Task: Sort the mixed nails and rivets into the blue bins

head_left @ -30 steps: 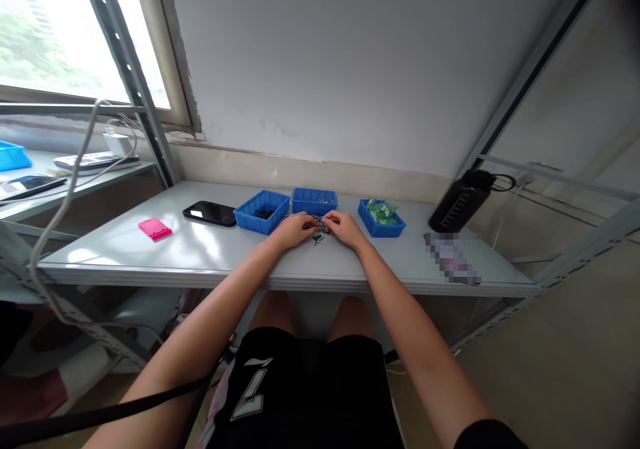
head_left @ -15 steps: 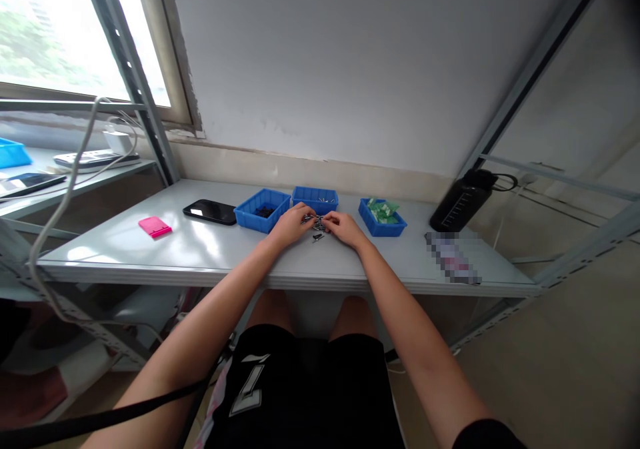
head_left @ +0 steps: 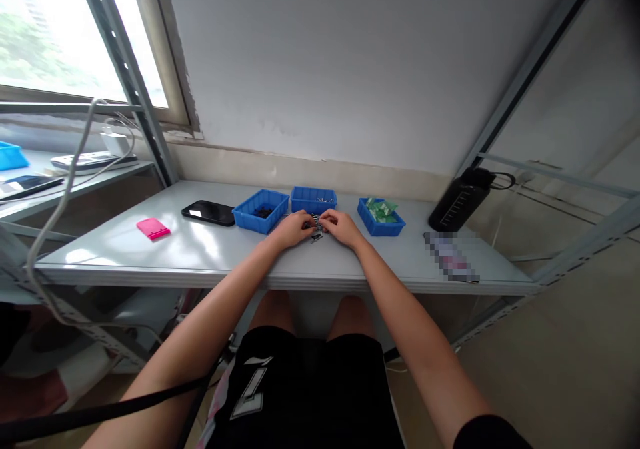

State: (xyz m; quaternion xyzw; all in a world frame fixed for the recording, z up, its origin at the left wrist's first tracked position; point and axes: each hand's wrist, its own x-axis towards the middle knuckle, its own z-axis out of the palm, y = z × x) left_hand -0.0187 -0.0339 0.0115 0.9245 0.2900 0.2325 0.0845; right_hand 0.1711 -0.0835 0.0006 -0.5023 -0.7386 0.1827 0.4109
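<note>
both grips are pinched in tight. the left hand (head_left: pixel 293 229) and the right hand (head_left: pixel 343 225) meet fingertip to fingertip on a little bunch of small dark metal parts (head_left: pixel 315 222). the bunch is just above the pale grey counter (head_left: pixel 200 252), right in front of the middle blue plastic tray (head_left: pixel 313 207).

what could go wrong, i think: the parts are tiny and look slippery. one could pop out of the fingers and roll off the near edge of the counter onto the lap or the floor. one loose dark piece (head_left: pixel 316 237) lies on the counter under the hands, and a bump from a wrist could knock it away. a part could also fall in the wrong place, since the left blue plastic tray (head_left: pixel 255 222) with dark bits and the right blue plastic tray (head_left: pixel 376 227) with green packets sit close by.

the grips are hardly open at all. the fingers curl in and press on the bunch. the parts are too small to tell how many each hand has.

a flat black phone (head_left: pixel 207 213) and a small pink card (head_left: pixel 153 229) lie well to the left. a black bottle (head_left: pixel 457 201) rests far to the right.
</note>
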